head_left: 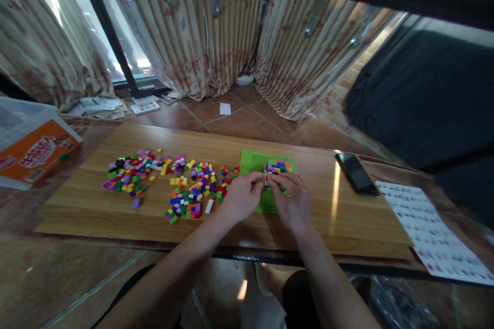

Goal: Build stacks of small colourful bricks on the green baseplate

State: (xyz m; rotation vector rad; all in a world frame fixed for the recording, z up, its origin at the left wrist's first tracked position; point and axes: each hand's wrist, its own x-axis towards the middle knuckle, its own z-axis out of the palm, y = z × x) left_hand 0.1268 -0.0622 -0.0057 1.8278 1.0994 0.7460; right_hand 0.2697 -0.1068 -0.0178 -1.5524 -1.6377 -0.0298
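A small build of multicoloured toy bricks (278,165) stands on the green studded baseplate (252,158). From its left side my left hand (244,196) closes in, thumb and index finger at the build's near left edge. My right hand (294,199) has its fingers pinched together against the same near side, meeting the left fingertips. Whether a separate small brick sits between the fingertips is too small to tell. Both hands cover part of the baseplate.
Loose bricks (195,190) lie spread over the left half of the wooden table (116,221). A phone (357,174) and a printed sheet (436,231) are at the right. An orange-labelled plastic box (38,149) stands at the far left. Curtains (208,36) hang behind.
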